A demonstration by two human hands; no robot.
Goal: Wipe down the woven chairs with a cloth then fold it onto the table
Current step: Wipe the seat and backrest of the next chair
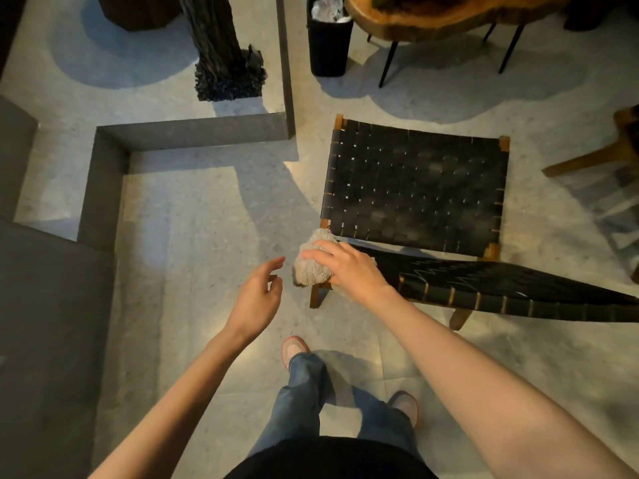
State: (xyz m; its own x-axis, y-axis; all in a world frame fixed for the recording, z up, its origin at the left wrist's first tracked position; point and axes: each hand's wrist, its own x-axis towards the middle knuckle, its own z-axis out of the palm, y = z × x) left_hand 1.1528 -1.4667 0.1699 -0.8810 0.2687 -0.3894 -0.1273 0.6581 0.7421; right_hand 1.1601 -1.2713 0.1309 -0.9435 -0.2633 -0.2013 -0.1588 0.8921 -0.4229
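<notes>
A black woven chair (415, 188) with a wooden frame stands in front of me, its seat facing up and its backrest (518, 292) running toward the right edge. A bunched beige fluffy cloth (311, 267) sits on the left end of the backrest's top corner. My right hand (349, 267) lies over the cloth and presses it against the chair. My left hand (257, 299) hovers in the air just left of the cloth, fingers loosely curled, holding nothing. A round wooden table (432, 19) on thin black legs stands beyond the chair.
A black waste bin (328, 39) stands left of the table. A low grey concrete ledge (193, 133) runs on the left, with a dark trunk-like column (221, 46) behind it. Another wooden chair's leg (587, 160) shows at right. My feet are on the floor below.
</notes>
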